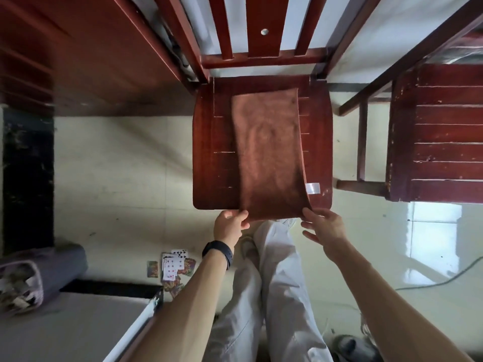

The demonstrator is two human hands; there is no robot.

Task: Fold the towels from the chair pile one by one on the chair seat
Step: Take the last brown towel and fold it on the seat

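My left grip (230, 226) pinches towel (269, 152) corner at seat (209, 152) front edge; right grip (324, 228) hold unclear; long axis runs away.

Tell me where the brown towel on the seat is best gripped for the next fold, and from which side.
Grip the brown towel at its two near corners, coming from the chair seat's front edge. It lies flat and lengthwise, with its near end reaching that edge, so both corners are free to pinch. The left hand and right hand pinch them there.
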